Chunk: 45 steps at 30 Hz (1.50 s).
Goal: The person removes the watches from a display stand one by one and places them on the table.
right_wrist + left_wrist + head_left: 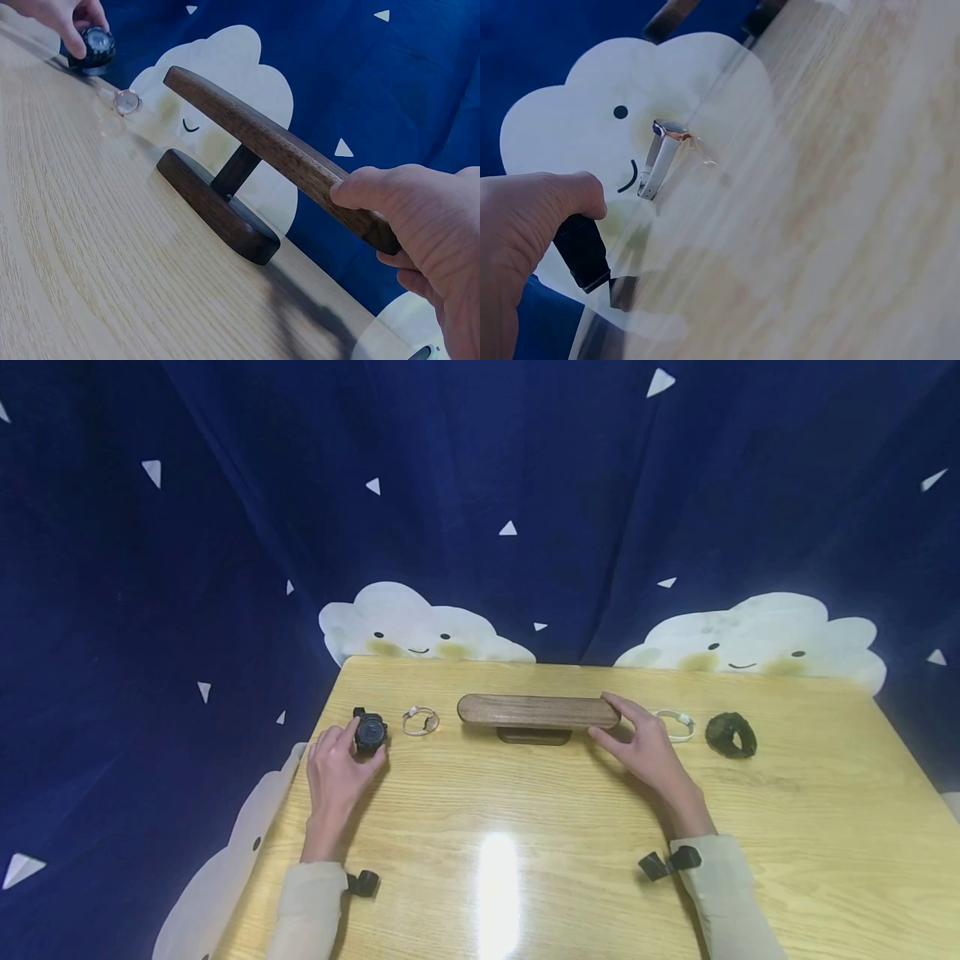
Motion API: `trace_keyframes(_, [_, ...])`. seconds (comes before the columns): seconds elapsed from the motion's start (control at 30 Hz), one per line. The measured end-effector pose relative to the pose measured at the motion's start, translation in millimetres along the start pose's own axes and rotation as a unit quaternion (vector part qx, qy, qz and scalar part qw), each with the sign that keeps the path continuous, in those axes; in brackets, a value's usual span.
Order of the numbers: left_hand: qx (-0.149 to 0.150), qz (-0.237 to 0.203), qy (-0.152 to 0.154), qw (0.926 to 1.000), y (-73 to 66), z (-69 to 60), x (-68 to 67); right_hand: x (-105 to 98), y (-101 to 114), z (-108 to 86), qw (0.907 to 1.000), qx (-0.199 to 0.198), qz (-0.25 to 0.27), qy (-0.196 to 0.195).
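At the table's left, my left hand (335,768) pinches a black wristwatch (370,732) between thumb and fingers, its round dial facing up. In the left wrist view only the thumb and part of the black strap (583,251) show. My right hand (652,756) grips the right end of a dark wooden T-bar stand (536,711), thumb in front of the bar. The right wrist view shows the stand's short post (236,171) and rounded base (214,206), which rests on the table. A white-strapped watch (420,722) with a rose-gold case lies between the black watch and the stand.
Just right of my right hand lies another white-strapped watch (678,727), partly hidden by the hand. Farther right is a dark, looped wristwatch (730,735). A blue curtain (480,485) with white clouds hangs behind the wooden table (570,843).
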<state>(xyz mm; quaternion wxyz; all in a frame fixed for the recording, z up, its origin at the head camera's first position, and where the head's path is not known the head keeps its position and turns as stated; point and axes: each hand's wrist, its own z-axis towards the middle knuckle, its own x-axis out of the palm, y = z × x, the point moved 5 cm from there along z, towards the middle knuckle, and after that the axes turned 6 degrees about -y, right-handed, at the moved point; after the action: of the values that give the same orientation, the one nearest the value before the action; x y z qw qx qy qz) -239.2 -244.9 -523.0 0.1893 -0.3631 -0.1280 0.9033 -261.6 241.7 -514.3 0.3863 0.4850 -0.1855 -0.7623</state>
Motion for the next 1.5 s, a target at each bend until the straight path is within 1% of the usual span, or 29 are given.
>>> trace_keyframes(0.1, [-0.006, 0.001, 0.012, 0.9999, 0.3, 0.2, 2.0, 0, 0, 0.1, 1.0, 0.0, 0.0, 0.001])
trace_keyframes(0.23, [-0.007, 0.006, 0.024, 0.9997, -0.3, 0.8, 4.5, 0, 1, 0.2, 1.0, -0.001, 0.001, 0.0])
trace_keyframes(0.37, [0.003, 0.008, 0.03, 0.9995, -2.5, 1.1, 5.8, 0, 3, 0.5, 1.0, -0.003, 0.002, -0.001])
trace_keyframes(0.5, [0.024, 0.015, 0.038, 0.9989, -4.8, 1.6, 7.6, 0, 3, 0.4, 1.0, -0.005, 0.002, -0.002])
trace_keyframes(0.63, [0.048, 0.031, 0.046, 0.9973, -6.3, 2.6, 10.3, -1, 3, 0.4, 1.0, -0.008, 0.002, -0.004])
trace_keyframes(0.87, [0.086, 0.057, 0.06, 0.9928, -9.6, 3.4, 13.4, 0, 1, 0.6, 1.0, -0.007, 0.001, -0.002])
trace_keyframes(1.03, [0.101, 0.073, 0.07, 0.9897, -10.6, 4.1, 16.0, 0, 0, 0.6, 1.0, -0.007, 0.002, -0.002])
trace_keyframes(1.23, [0.103, 0.091, 0.08, 0.9873, -11.7, 4.6, 15.5, 1, 0, 0.6, 0.9999, -0.011, 0.005, -0.004])
trace_keyframes(1.37, [0.099, 0.097, 0.094, 0.9859, -11.9, 5.4, 15.3, 1, 1, 0.6, 0.9999, -0.015, 0.003, -0.006])
trace_keyframes(1.5, [0.09, 0.099, 0.114, 0.9845, -10.6, 6.8, 15.5, 0, 1, 0.7, 0.9999, -0.015, 0.001, -0.008])
